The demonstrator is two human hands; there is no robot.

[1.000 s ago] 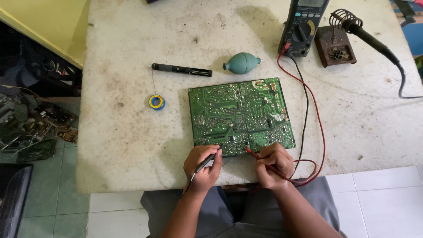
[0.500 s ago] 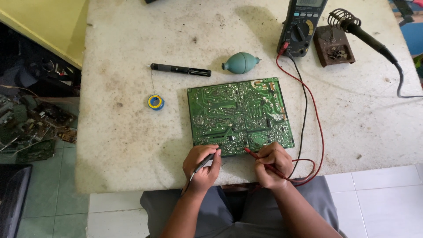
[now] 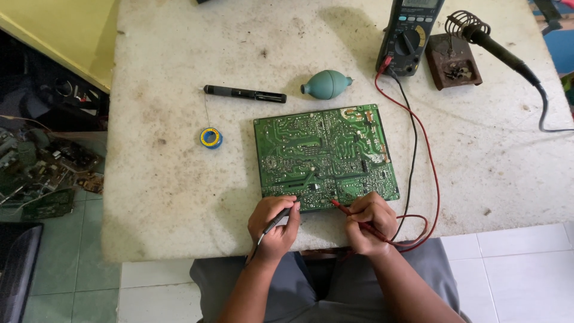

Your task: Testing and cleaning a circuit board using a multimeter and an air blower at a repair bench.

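Barely shifted since before, left hand [image 3: 274, 226] gripped black probe [image 3: 276, 222], right hand [image 3: 369, 222] gripped red probe [image 3: 353, 216] on circuit board [image 3: 323, 157]; risked slipping, bridging neighbouring solder points.

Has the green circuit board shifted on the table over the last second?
No. The green circuit board keeps its place between the solder spool and the red lead, below the teal blower bulb.

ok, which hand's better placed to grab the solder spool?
Left, probably. The left hand sits nearer the solder spool; the right hand holding the red probe would have to cross the circuit board.
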